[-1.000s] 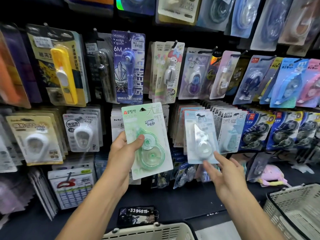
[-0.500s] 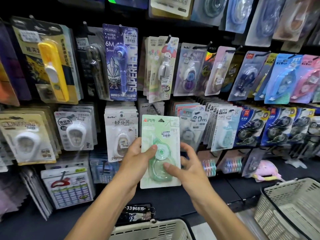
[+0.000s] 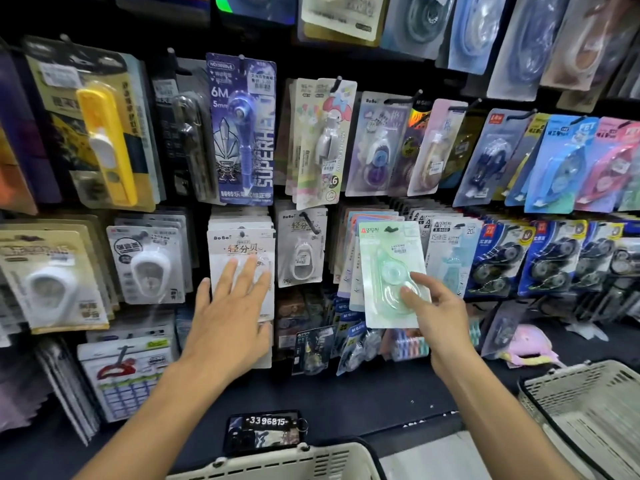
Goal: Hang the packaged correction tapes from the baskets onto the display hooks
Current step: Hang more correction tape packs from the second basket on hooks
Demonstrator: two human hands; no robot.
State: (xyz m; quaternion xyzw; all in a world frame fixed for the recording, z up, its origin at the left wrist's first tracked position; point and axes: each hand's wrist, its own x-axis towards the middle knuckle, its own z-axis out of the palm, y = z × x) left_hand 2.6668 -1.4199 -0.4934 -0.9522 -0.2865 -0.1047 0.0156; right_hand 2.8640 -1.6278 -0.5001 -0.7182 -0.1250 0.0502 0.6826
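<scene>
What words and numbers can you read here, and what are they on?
"6M", "5mm", "SUPERH", cut off: purple pack
"BoBo": white pack by the left hand
"BoBo": pack beside it
"X-946D", "20": pale blue pack
"PET": blue pack
"-3396815-": tag above the near basket
Green pack held by the right hand: print too blurred
Other packs: too small or blurred
</scene>
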